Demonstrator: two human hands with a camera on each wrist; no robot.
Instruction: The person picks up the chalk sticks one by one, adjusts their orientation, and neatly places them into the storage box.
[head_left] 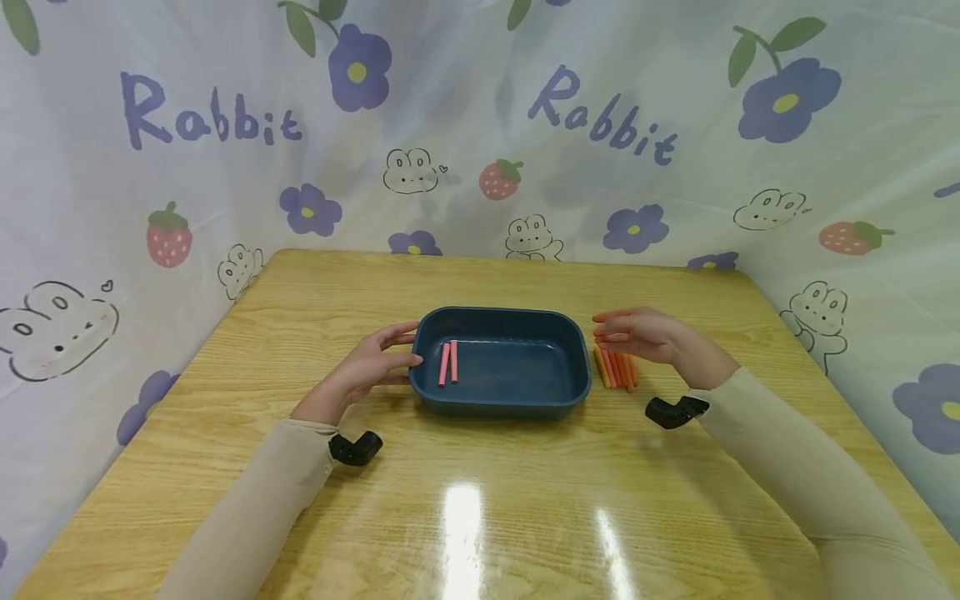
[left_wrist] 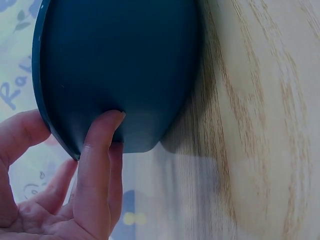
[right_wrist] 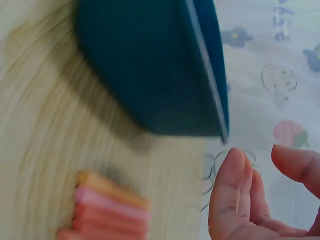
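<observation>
Left hand [head_left: 367,363]: fingers spread, pressed lightly to the basin's [head_left: 517,367] left end, not gripped.
Right hand [head_left: 651,336]: thumb and fingers parted, nothing held, by the warm-coloured sticks [head_left: 617,372]; a small gap is left to the rim.
Outside row: partly covered; blurred and cut off in right wrist view.
Inside: two pink sticks [head_left: 453,364], laid leftward, with floor exposed rightward.
Basin: smooth, dark blue, round-cornered, set on wood-grained desk [head_left: 375,517].

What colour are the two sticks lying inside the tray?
Both sticks are pink; the head view shows them best.
</observation>
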